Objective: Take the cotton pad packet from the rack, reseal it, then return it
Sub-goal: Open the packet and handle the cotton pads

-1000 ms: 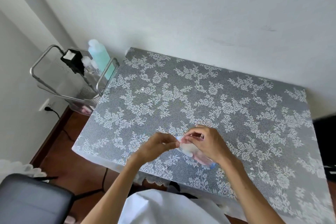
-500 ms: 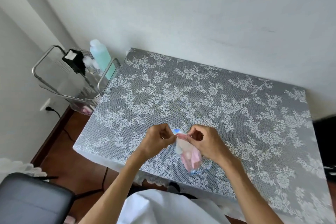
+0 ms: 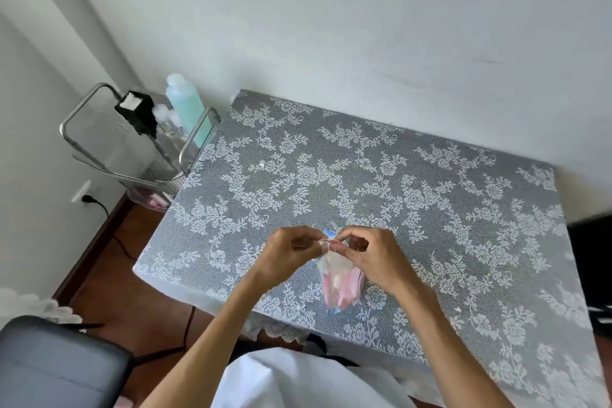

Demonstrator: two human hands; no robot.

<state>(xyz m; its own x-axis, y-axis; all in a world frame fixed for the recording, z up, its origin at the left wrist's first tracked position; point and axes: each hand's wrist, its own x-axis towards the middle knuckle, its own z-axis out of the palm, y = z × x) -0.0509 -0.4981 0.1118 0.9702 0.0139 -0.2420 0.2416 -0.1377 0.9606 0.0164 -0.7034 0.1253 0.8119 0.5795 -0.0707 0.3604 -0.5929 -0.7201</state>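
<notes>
Since the earlier frame the clear pink-and-blue plastic cotton pad packet [image 3: 339, 278] hangs more upright at lower centre. The left hand [image 3: 287, 257] and right hand [image 3: 371, 257], fingers curled, pinch its top edge above the lace-covered table [image 3: 430, 195].

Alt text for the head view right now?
Both hands, left hand and right hand, pinch the top edge of a clear pink cotton pad packet over a grey lace-covered table; a metal rack stands far left.

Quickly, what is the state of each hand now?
Left hand: closed, pinching the cotton pad packet top.
Right hand: closed, pinching the same top.
</notes>
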